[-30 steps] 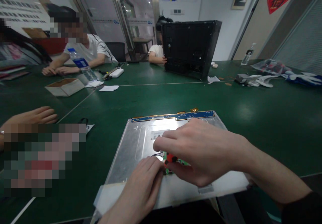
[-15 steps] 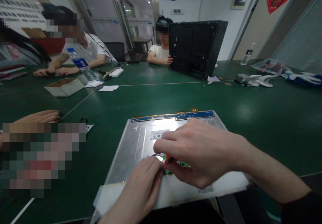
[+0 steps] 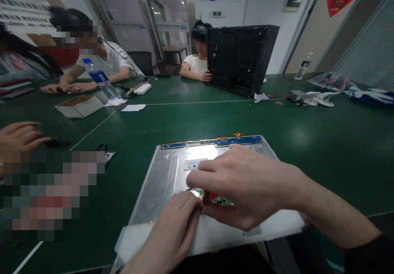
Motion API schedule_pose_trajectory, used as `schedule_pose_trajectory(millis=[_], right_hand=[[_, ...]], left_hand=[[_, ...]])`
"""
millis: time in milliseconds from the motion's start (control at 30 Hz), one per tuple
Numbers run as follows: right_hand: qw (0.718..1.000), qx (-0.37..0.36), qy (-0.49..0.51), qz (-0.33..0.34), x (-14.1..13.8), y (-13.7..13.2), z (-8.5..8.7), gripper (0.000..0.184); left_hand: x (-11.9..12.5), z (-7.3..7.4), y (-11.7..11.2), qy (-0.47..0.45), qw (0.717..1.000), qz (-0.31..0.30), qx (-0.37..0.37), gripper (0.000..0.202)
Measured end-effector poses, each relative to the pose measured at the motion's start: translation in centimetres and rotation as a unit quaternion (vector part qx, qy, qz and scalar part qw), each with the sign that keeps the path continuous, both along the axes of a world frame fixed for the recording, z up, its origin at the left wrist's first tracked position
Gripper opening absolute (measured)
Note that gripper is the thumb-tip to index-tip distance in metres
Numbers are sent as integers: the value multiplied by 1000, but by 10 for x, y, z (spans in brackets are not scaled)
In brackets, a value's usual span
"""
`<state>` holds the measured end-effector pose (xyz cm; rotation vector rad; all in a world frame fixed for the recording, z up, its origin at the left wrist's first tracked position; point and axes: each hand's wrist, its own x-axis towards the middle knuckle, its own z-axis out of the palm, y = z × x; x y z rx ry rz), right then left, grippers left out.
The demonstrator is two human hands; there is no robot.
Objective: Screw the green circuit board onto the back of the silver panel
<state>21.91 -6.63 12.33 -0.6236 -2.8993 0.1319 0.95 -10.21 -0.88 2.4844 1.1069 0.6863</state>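
Observation:
A flat silver metal-backed panel, which looks like a display panel, lies before me with a blue circuit strip along its far edge. My right hand is closed around a red-and-black screwdriver, mostly hidden by the fingers. Under it, a small green circuit board shows on the panel's back. My left hand rests on the panel at the board's left edge, fingers together, fingertips close against the screwdriver. What those fingertips pinch, if anything, is hidden. A dark thin cable runs beside them.
On the green table stand a black computer case, an open small box and a tilted water bottle. White gloves lie at the right. A neighbour's hand is at the left; other people sit across.
The red-and-black screwdriver has turned slightly in my right hand, whose fingers have shifted a little. The neighbour's hand at the left has drawn back leftward. My left hand stays put.

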Motion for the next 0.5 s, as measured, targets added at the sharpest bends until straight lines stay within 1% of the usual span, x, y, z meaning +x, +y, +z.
schedule_pose_trajectory(millis=[133, 233, 333, 500], right_hand=[[1000, 21, -6, -13, -1, 2, -3, 20], [999, 33, -10, -13, -2, 3, -5, 16], [1000, 27, -5, -8, -2, 2, -3, 12], [1000, 11, -7, -10, -1, 1, -2, 16]], left_hand=[[-1, -3, 0, -7, 1000, -3, 10, 13], [-1, -6, 1, -9, 1000, -7, 17, 14], [-1, -5, 1, -3, 1000, -12, 5, 14], [0, -3, 0, -2, 1000, -9, -14, 14]])
